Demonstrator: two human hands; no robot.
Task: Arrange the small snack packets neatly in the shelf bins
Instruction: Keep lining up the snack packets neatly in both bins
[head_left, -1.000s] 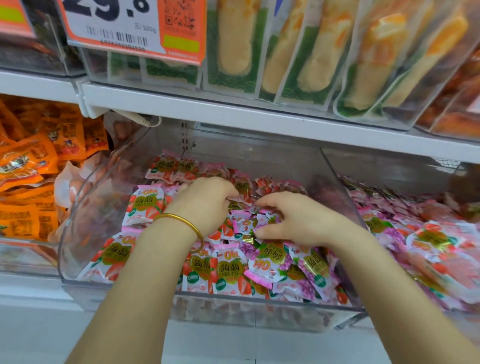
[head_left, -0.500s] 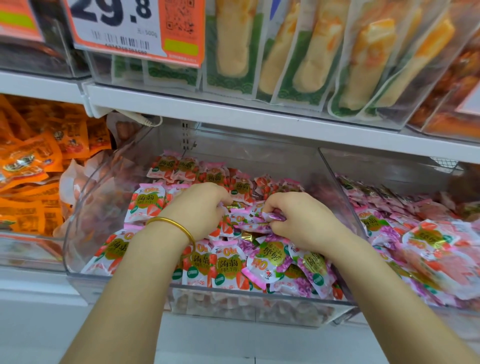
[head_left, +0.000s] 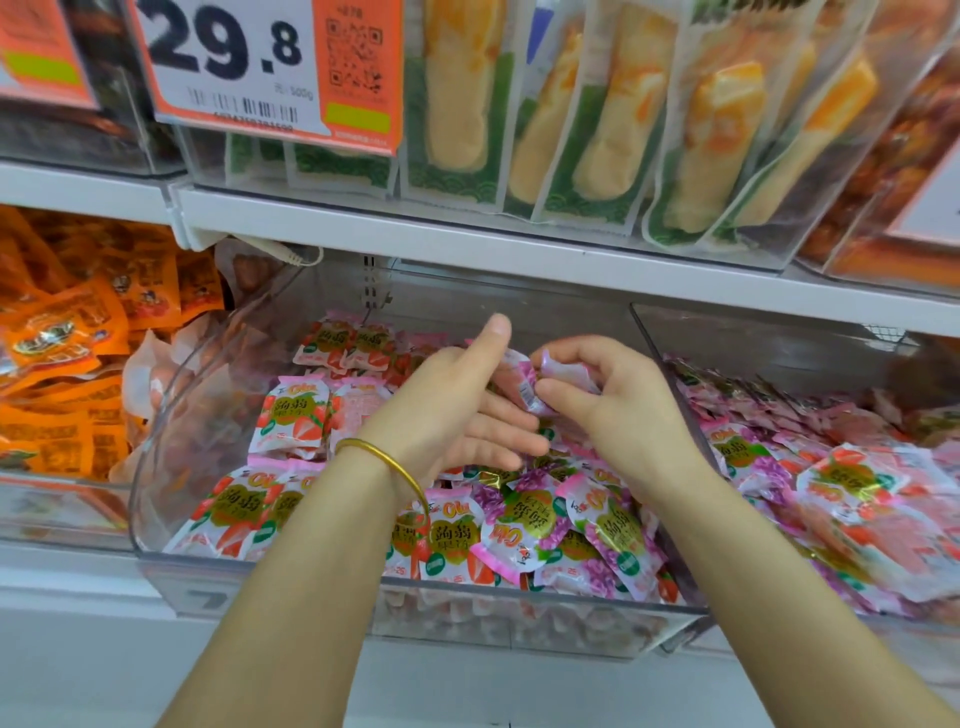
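The right hand (head_left: 613, 400) covers most of the packet (head_left: 524, 382) it pinches, so its print cannot be read. The left hand (head_left: 457, 410) hides part of the pile (head_left: 519, 525) in the middle bin (head_left: 415, 613). The price tag (head_left: 270, 67) is cut off at the top, and its small print is blurred. The right bin (head_left: 779, 332) and the orange packets (head_left: 62, 338) run past the picture's edges.

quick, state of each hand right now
Left hand: open, fingers straight.
Right hand: closed, pinching a pink snack packet.
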